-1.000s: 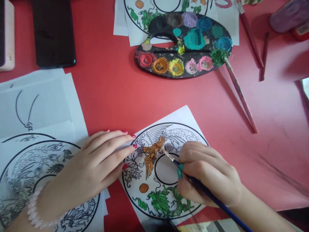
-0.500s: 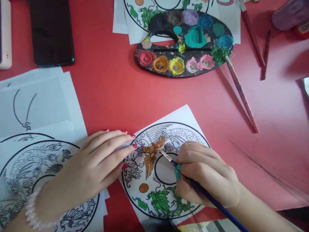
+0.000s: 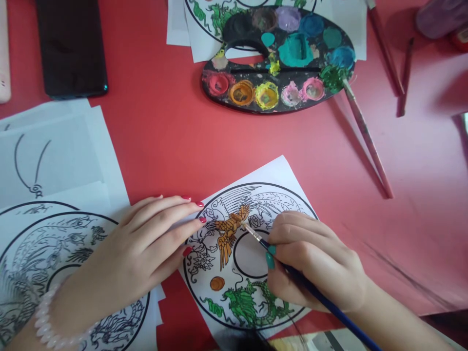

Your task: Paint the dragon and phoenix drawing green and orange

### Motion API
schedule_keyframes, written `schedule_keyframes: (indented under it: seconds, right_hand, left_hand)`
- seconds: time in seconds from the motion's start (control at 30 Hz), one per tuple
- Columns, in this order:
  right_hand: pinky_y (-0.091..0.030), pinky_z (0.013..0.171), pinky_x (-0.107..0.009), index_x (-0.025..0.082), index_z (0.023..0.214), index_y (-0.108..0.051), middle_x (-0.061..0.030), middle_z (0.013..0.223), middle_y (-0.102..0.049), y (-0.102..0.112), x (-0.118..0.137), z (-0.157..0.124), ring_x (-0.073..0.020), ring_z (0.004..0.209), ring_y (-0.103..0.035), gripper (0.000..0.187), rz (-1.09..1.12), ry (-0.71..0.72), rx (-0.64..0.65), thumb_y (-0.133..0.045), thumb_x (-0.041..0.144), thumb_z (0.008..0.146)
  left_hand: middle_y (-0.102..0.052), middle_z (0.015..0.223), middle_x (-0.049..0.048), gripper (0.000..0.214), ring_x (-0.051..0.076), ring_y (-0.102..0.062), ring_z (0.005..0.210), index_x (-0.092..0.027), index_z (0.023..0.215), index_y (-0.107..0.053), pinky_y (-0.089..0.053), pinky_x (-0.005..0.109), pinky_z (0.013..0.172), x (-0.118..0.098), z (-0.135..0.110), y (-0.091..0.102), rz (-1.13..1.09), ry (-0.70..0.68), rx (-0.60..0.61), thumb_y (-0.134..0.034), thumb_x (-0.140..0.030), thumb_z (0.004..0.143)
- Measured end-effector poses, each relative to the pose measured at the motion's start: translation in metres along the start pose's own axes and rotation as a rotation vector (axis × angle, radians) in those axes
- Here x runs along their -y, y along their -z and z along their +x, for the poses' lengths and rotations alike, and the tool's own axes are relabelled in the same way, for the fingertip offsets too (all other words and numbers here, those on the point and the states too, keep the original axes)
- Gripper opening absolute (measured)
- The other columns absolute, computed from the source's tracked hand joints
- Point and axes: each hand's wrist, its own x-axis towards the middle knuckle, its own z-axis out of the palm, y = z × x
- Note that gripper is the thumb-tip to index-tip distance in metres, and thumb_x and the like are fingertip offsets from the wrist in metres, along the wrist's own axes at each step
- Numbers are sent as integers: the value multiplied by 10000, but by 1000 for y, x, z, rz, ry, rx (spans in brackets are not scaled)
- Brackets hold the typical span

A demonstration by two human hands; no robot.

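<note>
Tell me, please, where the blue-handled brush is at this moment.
In the head view, the blue-handled brush slants across the lower right, held in the right hand, its tip at the orange bird on the partly coloured sheet.

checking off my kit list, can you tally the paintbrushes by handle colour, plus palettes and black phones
Blue-handled paintbrush, in the right hand: 1
Reddish-handled paintbrushes: 3
Palette: 1
Black phone: 1
Total: 6
</note>
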Motion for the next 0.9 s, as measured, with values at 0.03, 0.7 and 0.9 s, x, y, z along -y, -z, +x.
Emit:
schedule_keyframes:
  seconds: [0.03, 0.7, 0.9]
  right_hand:
    - [-434, 511, -286, 207, 722, -411, -3, 591, -496, 0, 0, 0, -133, 557, -461, 258, -10, -5, 3, -458, -35, 647]
    - [-450, 519, -294, 215, 728, -424, 8, 571, -493, 4, 2, -1, -141, 552, -480, 278, -42, -53, -4, -440, -49, 643]
    - [-431, 517, -290, 208, 752, -420, 0, 603, -492, -2, 0, 0, -141, 567, -480, 301, -1, -9, -2, -429, -66, 628]
  left_hand:
    - [-542, 1282, 71, 323, 241, -448, 1245, -179, 1212, -545, -329, 431, 1094, 0, 0, 0, 2, 0, 0, -452, -112, 909]
    - [-548, 1290, 66, 326, 242, -455, 1247, -190, 1213, -543, -348, 442, 1096, 0, -1, 1, 0, 6, -9, -452, -117, 908]
    - [-541, 1292, 75, 324, 245, -447, 1250, -173, 1214, -544, -332, 442, 1099, 0, 0, 1, -2, -8, 1, -461, -115, 907]
